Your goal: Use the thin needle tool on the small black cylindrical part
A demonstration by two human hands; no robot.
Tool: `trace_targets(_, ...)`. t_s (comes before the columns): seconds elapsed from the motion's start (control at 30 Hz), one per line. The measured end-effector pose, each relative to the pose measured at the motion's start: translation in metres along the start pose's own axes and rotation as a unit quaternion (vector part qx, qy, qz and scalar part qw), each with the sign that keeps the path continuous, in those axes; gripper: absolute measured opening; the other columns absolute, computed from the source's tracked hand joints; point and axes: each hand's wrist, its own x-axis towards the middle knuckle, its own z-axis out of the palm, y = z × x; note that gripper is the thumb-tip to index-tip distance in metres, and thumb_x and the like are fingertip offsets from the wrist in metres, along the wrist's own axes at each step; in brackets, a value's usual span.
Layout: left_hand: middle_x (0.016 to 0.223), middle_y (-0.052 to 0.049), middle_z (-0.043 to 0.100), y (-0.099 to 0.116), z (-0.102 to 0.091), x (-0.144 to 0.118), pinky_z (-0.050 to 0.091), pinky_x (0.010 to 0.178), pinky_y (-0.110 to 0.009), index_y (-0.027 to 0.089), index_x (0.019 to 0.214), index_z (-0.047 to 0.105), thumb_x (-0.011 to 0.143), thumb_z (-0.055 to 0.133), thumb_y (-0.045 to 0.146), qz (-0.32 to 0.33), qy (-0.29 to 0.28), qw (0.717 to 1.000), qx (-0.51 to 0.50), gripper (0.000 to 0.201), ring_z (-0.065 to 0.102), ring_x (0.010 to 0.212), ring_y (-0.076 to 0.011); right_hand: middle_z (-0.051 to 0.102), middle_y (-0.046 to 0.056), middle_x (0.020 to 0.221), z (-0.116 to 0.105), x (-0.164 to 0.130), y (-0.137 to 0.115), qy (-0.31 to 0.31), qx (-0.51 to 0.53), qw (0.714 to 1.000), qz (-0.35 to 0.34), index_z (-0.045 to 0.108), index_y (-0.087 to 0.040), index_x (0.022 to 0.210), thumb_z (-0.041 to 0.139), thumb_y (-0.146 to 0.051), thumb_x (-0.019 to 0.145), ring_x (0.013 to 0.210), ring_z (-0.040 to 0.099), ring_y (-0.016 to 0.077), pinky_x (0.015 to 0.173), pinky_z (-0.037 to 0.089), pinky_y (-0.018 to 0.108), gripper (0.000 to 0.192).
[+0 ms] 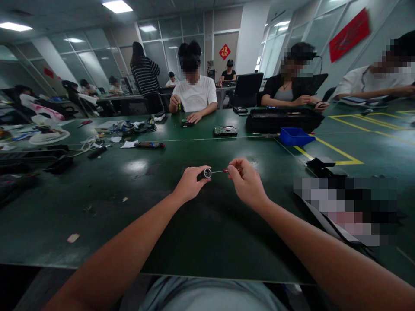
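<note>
1. Two bare hands meet above the middle of the green worktop (181, 242), held just apart from each other.
2. The left hand (189, 183) pinches a small dark cylindrical part (205, 174) with a silver ring face between its fingers.
3. The right hand (247, 181) has its fingers pressed together around the red handle of a thin screwdriver (223, 171); the shaft tip touches the cylindrical part.
4. A blue bin (294, 136) and a black tray (279, 119) sit well beyond the hands, to the right.
5. A circuit board (225, 131) lies near the far side, in front of a seated person in a white shirt (196, 96).
</note>
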Motion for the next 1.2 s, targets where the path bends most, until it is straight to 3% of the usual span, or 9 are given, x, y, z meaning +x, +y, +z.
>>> trace_targets(0.23, 0.125, -0.005, 0.069, 0.003, -0.001, 0.0, 0.041, 0.105, -0.044, 0.025, 0.126, 0.065, 0.088, 0.069, 0.024, -0.001, -0.016, 1.0, -0.009, 0.038, 0.06, 0.117, -0.0251, 0.068, 0.004, 0.079, 0.008, 0.005, 0.016, 0.02, 0.17, 0.984, 0.039, 0.066, -0.02, 0.092, 0.057, -0.051, 0.09, 0.075, 0.066, 0.019, 0.077, 0.055, 0.038, 0.032)
trace_targets(0.33, 0.127, -0.004, 0.067, 0.001, -0.003, 0.0, 0.042, 0.105, -0.042, 0.026, 0.128, 0.063, 0.089, 0.068, 0.024, 0.009, -0.007, 0.999, -0.031, 0.039, 0.059, 0.119, -0.0235, 0.066, 0.004, 0.08, 0.012, 0.008, 0.025, 0.034, 0.238, 0.966, 0.09, 0.062, -0.022, 0.091, 0.057, -0.056, 0.087, 0.075, 0.066, 0.0192, 0.077, 0.057, 0.04, 0.035)
trace_targets(0.53, 0.124, -0.005, 0.068, -0.001, -0.003, 0.0, 0.039, 0.108, -0.046, 0.027, 0.127, 0.065, 0.089, 0.069, 0.026, 0.031, -0.037, 0.999, -0.02, 0.038, 0.059, 0.117, -0.0241, 0.057, 0.001, 0.064, 0.011, 0.013, 0.033, 0.013, 0.304, 0.935, 0.182, 0.056, -0.024, 0.079, 0.056, -0.053, 0.088, 0.058, 0.059, 0.0192, 0.073, 0.06, 0.044, 0.03)
trace_targets(0.73, 0.127, -0.005, 0.067, -0.001, -0.002, 0.0, 0.036, 0.109, -0.049, 0.027, 0.13, 0.062, 0.09, 0.068, 0.032, 0.032, -0.034, 0.999, -0.007, 0.04, 0.058, 0.117, -0.0255, 0.064, 0.003, 0.08, 0.009, 0.01, 0.025, 0.075, 0.244, 0.959, 0.127, 0.06, -0.022, 0.088, 0.056, -0.046, 0.091, 0.07, 0.062, 0.0168, 0.073, 0.057, 0.036, 0.025)
trace_targets(0.97, 0.127, -0.005, 0.067, -0.004, 0.0, 0.0, 0.033, 0.111, -0.05, 0.028, 0.131, 0.06, 0.09, 0.067, 0.032, 0.038, -0.033, 0.999, -0.005, 0.042, 0.058, 0.118, -0.0248, 0.066, 0.003, 0.081, 0.008, 0.005, 0.019, 0.044, 0.171, 0.982, 0.072, 0.061, -0.02, 0.095, 0.054, -0.048, 0.092, 0.073, 0.063, 0.0175, 0.071, 0.054, 0.036, 0.029)
trace_targets(1.2, 0.128, -0.005, 0.066, -0.002, -0.001, -0.001, 0.037, 0.107, -0.046, 0.028, 0.132, 0.06, 0.091, 0.067, 0.034, 0.034, -0.034, 0.999, 0.0, 0.042, 0.058, 0.116, -0.025, 0.066, 0.003, 0.08, 0.009, 0.005, 0.021, 0.066, 0.152, 0.984, 0.067, 0.061, -0.021, 0.094, 0.053, -0.046, 0.093, 0.073, 0.064, 0.0181, 0.07, 0.052, 0.035, 0.027)
